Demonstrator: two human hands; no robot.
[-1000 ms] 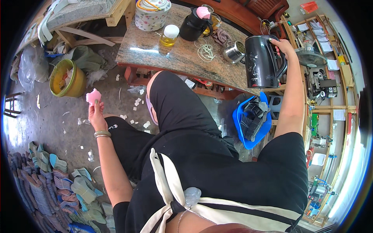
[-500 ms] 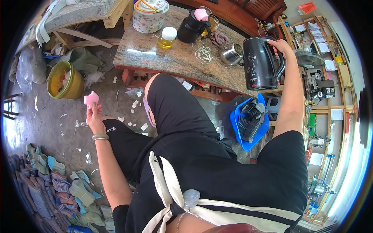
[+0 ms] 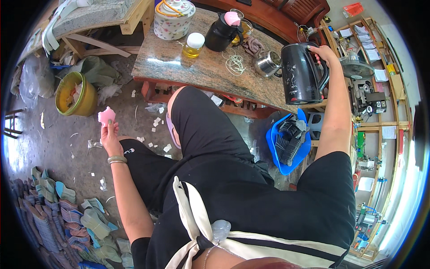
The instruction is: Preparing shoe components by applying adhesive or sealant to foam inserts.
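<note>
Black kettle (image 3: 295, 74) held out by the right hand (image 3: 325, 54), at the right end of the bench (image 3: 179, 71). Right fingers wrapped about the upper part of the handle. Base overlaps the bench corner to the eye; cannot tell whether it touches.

Left hand (image 3: 111, 138) out on the far side, well apart from the kettle, above the floor (image 3: 85, 134). Pink piece (image 3: 106, 115) pinched there between thumb and fingers, ragged edge upward. Neither hand has released anything.

Change over the last second: very little. Whole view has slid slightly, down and a touch left, kettle and bench together; reads as the head moving rather than the arms. Both grips the same, both loads the same. My judgement: a pause, with kettle and pink piece still occupying one hand each.

Along the bench, left to right: flowered pot (image 3: 172, 26), bottle (image 3: 193, 46) of yellow liquid with white cap, black jug (image 3: 217, 36) with a second pink lump (image 3: 232, 19) at its top, loose pale cord (image 3: 234, 64), steel pot (image 3: 267, 65) just beside the kettle.

Below: blue basket (image 3: 270, 150) holding dark striped cloth (image 3: 286, 145); yellow bucket (image 3: 89, 99) near the left hand; white scraps (image 3: 167, 148) scattered; stacked socks (image 3: 42, 219) at lower left.
</note>
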